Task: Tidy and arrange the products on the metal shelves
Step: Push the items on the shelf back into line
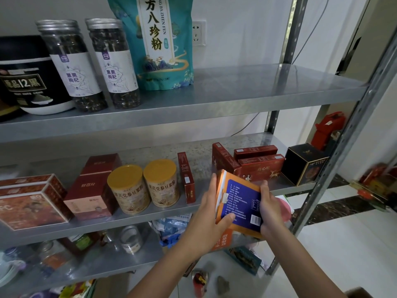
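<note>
While both hands clasp it, the flat orange cardboard box [240, 201] with its dark blue printed panel hangs tilted in the air, just in front of the middle metal shelf [202, 157]. Its top corner leans to the left. The left hand [206, 211] pinches the box's left edge, with the fingers stretched up along that side and the thumb pressed across the orange border on the near face. The right hand [269, 209] wraps the right edge, its fingers curled round onto the blue panel beside a white barcode label.

The box sits in front of the gap between a slim upright red carton [187, 179] on its left and a cluster of dark red cartons [257, 165] on its far right. Further right on the same shelf stands a black cube-shaped box [305, 164]. Left of the slim carton stand two round tins with yellow lids [146, 186], touching each other. Next come tall maroon cartons [90, 194], and then stacked red-brown patterned boxes [32, 201] at the far left.

On the upper metal shelf [257, 87] a black plastic tub with a white base [32, 82] stands at the left. Beside it are two clear cylindrical jars with silver screw lids [92, 65], holding dark dried contents. To their right stands an upright teal foil pouch [163, 39]. A white wall socket [198, 33] shows behind that pouch. The lower metal shelf [129, 261] carries glass jars and blue packets, which are blurred.
</note>
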Motion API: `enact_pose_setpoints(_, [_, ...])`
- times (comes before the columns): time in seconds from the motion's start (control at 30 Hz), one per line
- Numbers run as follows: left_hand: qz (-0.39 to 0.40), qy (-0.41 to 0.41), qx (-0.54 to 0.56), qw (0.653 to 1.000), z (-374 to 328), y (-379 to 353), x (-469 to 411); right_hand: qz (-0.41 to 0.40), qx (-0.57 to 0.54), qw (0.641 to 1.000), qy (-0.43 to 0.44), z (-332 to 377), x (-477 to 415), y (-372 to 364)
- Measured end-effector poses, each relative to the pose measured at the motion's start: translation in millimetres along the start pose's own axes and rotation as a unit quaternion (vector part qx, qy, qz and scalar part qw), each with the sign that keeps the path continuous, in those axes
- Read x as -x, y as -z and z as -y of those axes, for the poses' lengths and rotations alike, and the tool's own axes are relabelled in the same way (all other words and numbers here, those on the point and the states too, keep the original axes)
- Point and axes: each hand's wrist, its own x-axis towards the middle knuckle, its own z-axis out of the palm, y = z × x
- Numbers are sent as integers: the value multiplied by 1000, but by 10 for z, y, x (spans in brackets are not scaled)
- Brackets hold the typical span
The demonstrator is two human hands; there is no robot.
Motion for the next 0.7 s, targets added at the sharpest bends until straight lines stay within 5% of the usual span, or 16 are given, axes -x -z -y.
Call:
enact_pose_setpoints(0.2, [26, 66, 149, 986, -87, 46, 32, -6, -4, 1000, 1, 10, 7, 39])
enact_pose_setpoints(0.37, [-13, 56, 155, 986, -179, -12, 34, -27, -16, 999, 19, 39, 41, -24])
enact_pose_setpoints(0.53, [-46, 18, 110, 993, -139, -113, -3, -64, -3, 996, 57, -6, 26, -40])
enact_pose_setpoints(0.7, [-85, -8, -62, 994, -8, -162, 13, -38, -2, 997, 63, 12, 91, -26])
